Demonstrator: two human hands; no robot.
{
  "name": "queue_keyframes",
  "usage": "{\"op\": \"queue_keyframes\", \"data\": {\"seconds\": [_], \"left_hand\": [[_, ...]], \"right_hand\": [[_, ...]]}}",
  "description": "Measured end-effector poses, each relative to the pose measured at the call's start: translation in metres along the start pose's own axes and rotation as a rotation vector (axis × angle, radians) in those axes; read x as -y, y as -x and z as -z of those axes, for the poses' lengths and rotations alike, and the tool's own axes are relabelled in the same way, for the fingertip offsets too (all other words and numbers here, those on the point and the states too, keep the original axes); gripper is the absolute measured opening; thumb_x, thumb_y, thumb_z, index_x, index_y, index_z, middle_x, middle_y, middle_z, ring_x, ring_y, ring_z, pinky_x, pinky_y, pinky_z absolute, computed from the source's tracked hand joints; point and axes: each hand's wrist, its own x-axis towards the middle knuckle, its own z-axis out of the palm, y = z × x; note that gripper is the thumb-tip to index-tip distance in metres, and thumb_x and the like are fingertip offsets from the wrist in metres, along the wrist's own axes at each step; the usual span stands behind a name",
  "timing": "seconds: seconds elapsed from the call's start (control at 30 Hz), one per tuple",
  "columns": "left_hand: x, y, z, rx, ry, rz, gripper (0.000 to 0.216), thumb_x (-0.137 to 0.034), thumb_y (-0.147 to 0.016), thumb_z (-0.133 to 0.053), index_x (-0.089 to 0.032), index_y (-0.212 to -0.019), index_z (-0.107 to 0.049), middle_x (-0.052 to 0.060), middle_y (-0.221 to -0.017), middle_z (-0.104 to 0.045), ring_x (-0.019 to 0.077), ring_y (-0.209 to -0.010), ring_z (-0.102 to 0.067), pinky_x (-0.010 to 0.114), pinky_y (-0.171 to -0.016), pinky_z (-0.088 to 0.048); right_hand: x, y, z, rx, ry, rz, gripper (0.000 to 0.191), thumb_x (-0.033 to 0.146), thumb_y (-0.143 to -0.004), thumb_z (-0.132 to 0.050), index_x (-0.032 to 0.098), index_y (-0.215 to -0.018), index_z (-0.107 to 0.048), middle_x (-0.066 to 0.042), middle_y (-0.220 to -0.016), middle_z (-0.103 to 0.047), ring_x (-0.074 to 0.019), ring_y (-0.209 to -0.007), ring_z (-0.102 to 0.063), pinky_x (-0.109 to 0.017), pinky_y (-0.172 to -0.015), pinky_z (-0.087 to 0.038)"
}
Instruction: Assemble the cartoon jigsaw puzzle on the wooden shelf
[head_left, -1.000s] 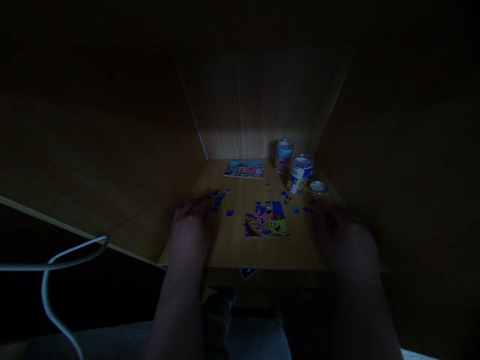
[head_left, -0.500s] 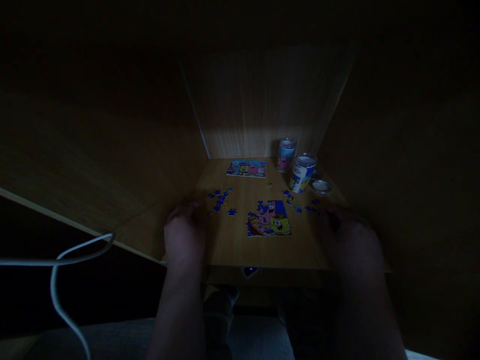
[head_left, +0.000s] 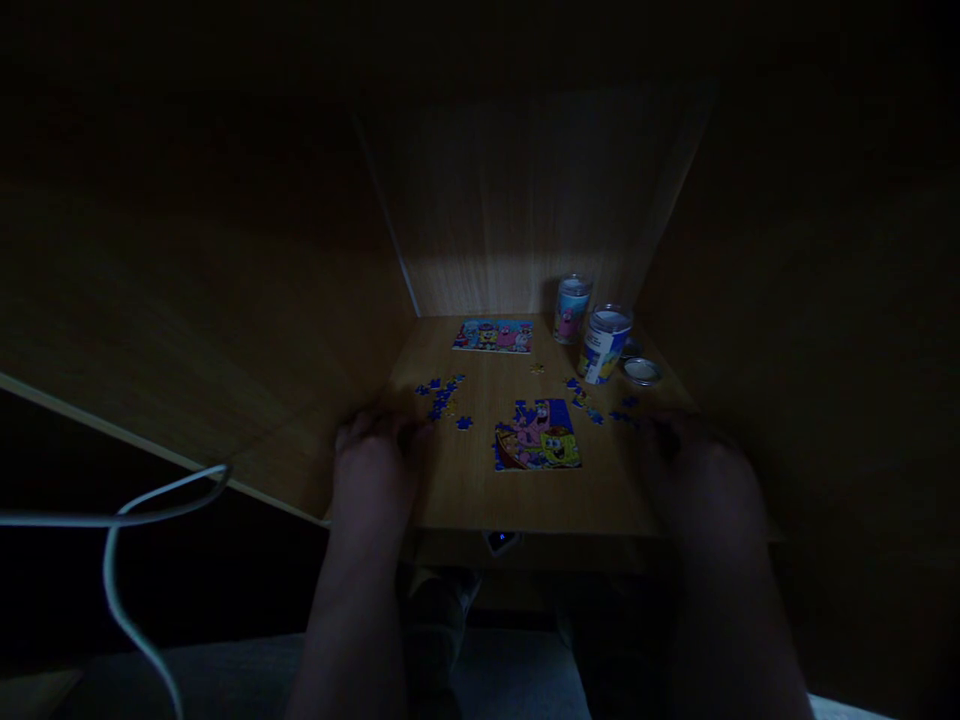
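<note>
A partly joined jigsaw puzzle (head_left: 536, 437) lies near the front of the wooden surface, its upper left edge uneven. My left hand (head_left: 375, 455) rests to the left of it, fingers curled and fingertips close together beside a group of loose blue and yellow puzzle pieces (head_left: 441, 403). What the fingertips hold, if anything, is too dark to make out. To the right, my right hand (head_left: 694, 468) is curled, thumb and forefinger near each other, next to scattered blue pieces (head_left: 624, 414). Its fingertips are in shadow, and I cannot see what is between them.
A rectangular cartoon puzzle (head_left: 493, 337) lies at the back. Two clear-topped canisters, a pink-and-blue one (head_left: 572, 312) and a blue-and-white one (head_left: 601, 348), stand at the back right, beside a round lid (head_left: 642, 372). Wooden panels enclose the surface. A white cable (head_left: 112, 560) hangs at left.
My left hand has shifted slightly right, and its fingertips now cover the spot where a small loose piece lay. My right hand stays nearly still.
</note>
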Motion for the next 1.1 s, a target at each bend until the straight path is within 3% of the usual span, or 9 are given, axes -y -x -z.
{"op": "queue_keyframes", "data": {"seconds": [0.27,0.47,0.63,0.77,0.83,0.97,1.1], "left_hand": [[0.004,-0.001,-0.006,0.074,0.030,0.079,0.029,-0.043,-0.100,-0.064,-0.018,-0.104,-0.080,0.019,-0.123,-0.077,0.0405,-0.121,-0.066,0.057,-0.111,-0.053],[-0.004,0.000,0.005,0.060,0.114,0.111,0.022,-0.043,-0.097,-0.068,-0.023,-0.100,-0.078,0.014,-0.114,-0.079,0.0393,-0.114,-0.069,0.057,-0.104,-0.056],[-0.022,-0.001,0.006,0.091,0.432,0.124,0.015,-0.039,-0.095,-0.073,-0.025,-0.096,-0.076,0.006,-0.097,-0.081,0.0277,-0.091,-0.076,0.042,-0.088,-0.060],[-0.044,0.003,0.000,0.137,0.840,0.098,0.024,-0.041,-0.095,-0.074,-0.025,-0.112,-0.080,0.004,-0.106,-0.085,0.0230,-0.096,-0.079,0.036,-0.089,-0.062],[-0.054,0.004,-0.001,0.199,0.972,0.096,0.022,-0.040,-0.096,-0.074,-0.025,-0.111,-0.082,0.004,-0.107,-0.086,0.0231,-0.100,-0.080,0.037,-0.092,-0.063],[-0.063,0.004,0.002,0.282,1.078,0.077,0.018,-0.037,-0.098,-0.073,-0.026,-0.106,-0.085,0.004,-0.107,-0.087,0.0235,-0.103,-0.081,0.038,-0.097,-0.064],[-0.063,0.002,0.000,0.274,1.060,0.060,0.020,-0.038,-0.100,-0.071,-0.025,-0.107,-0.085,0.004,-0.108,-0.088,0.0241,-0.103,-0.081,0.038,-0.096,-0.064]], "right_hand": [[0.003,0.001,0.002,0.023,-0.018,-0.024,0.040,0.040,-0.108,-0.050,0.017,-0.118,-0.081,-0.017,-0.118,-0.081,-0.0337,-0.103,-0.074,-0.046,-0.089,-0.056],[0.002,0.001,0.001,0.033,0.008,-0.035,0.039,0.040,-0.107,-0.052,0.017,-0.118,-0.081,-0.017,-0.117,-0.081,-0.0337,-0.100,-0.074,-0.045,-0.085,-0.056],[0.001,0.000,0.001,0.021,0.006,-0.023,0.039,0.039,-0.107,-0.051,0.017,-0.115,-0.081,-0.017,-0.115,-0.081,-0.0335,-0.098,-0.074,-0.046,-0.085,-0.056],[0.002,0.000,0.001,0.025,-0.003,-0.019,0.038,0.039,-0.106,-0.051,0.017,-0.114,-0.081,-0.017,-0.114,-0.081,-0.0338,-0.098,-0.074,-0.046,-0.084,-0.056],[0.002,0.001,0.001,0.016,-0.008,-0.019,0.038,0.040,-0.106,-0.051,0.017,-0.114,-0.081,-0.016,-0.114,-0.081,-0.0340,-0.100,-0.074,-0.046,-0.086,-0.056],[0.003,0.001,0.001,0.008,0.011,-0.018,0.040,0.040,-0.107,-0.049,0.017,-0.116,-0.081,-0.018,-0.115,-0.081,-0.0344,-0.101,-0.074,-0.046,-0.088,-0.057],[0.002,0.001,0.002,0.018,-0.004,-0.013,0.039,0.040,-0.107,-0.051,0.017,-0.117,-0.081,-0.017,-0.118,-0.081,-0.0343,-0.103,-0.074,-0.046,-0.089,-0.056]]}}
